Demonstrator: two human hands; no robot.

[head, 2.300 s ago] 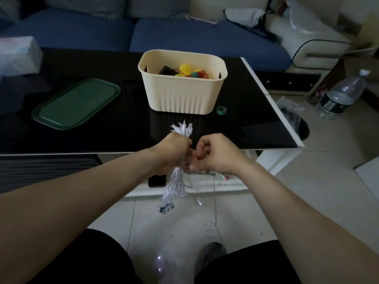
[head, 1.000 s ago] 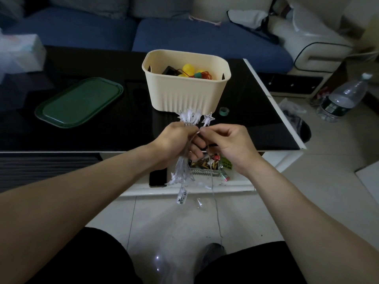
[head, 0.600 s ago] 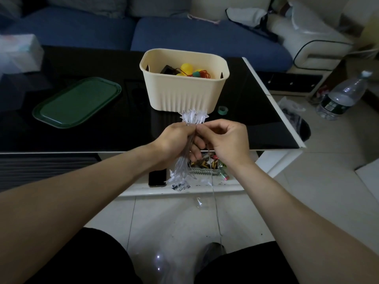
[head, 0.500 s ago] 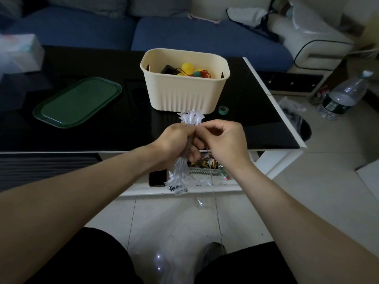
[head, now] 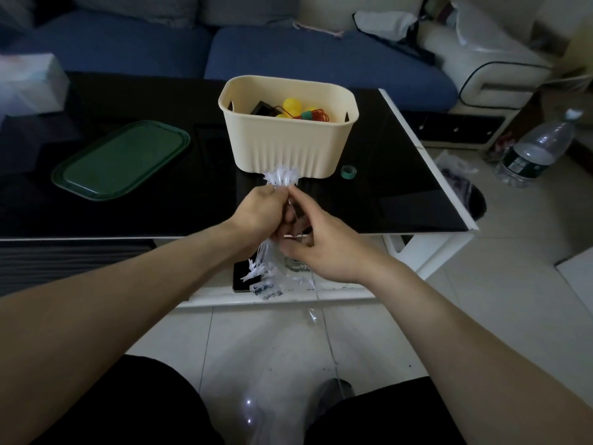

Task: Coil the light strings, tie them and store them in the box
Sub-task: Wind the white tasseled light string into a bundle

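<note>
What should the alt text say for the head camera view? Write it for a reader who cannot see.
A person's left hand grips a bundle of white star light string above a black table, while the right hand pinches its loose wire. Behind stands a cream box holding coloured lights, with a green lid to its left.

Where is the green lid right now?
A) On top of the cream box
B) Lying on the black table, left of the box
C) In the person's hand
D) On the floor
B: the green lid lies flat on the black table, to the left of the cream box, which stands open.
</note>
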